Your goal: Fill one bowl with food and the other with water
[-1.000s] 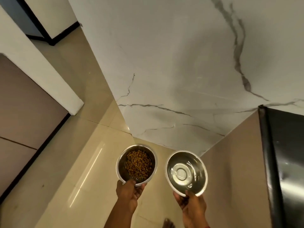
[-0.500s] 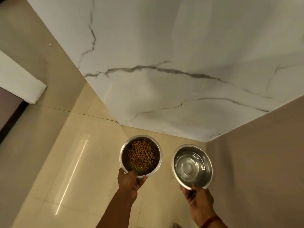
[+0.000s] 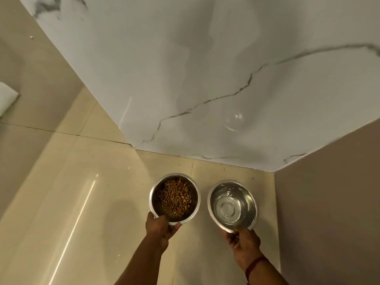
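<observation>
So the left hand (image 3: 162, 229) was pinching the near rim of the food bowl (image 3: 154, 202), thumb over the lip and fingers curled underneath. The right hand (image 3: 243, 241), with a red thread (image 3: 254, 264) round the wrist, was holding the water bowl (image 3: 249, 202) the same way, by its near edge only. Both bowls were side by side, not touching, over the floor (image 3: 82, 202) near the corner. They looked to be held just above it, but I couldn't say for sure.

What worried me was that one-edge grip. Any dip of the wrist and the water (image 3: 226, 208) would likely slop over the far rim, and polished tile plus a puddle means slipping. The kibble (image 3: 175, 197) was heaped loose in the middle, so I'd guess a tilt or a hard set-down would scatter pieces.

Both bowls were round, shallow, shiny steel with rolled rims, which looked slick to hold. The kibble was small brown nuggets, dry and matte. The water was clear, showing the ring stamped in the bowl's base. The floor was glossy cream tile with thin grout lines. Behind it was a white marble wall (image 3: 185, 79) with grey veins, and a plain wall (image 3: 329, 202) in beige on the right.
</observation>
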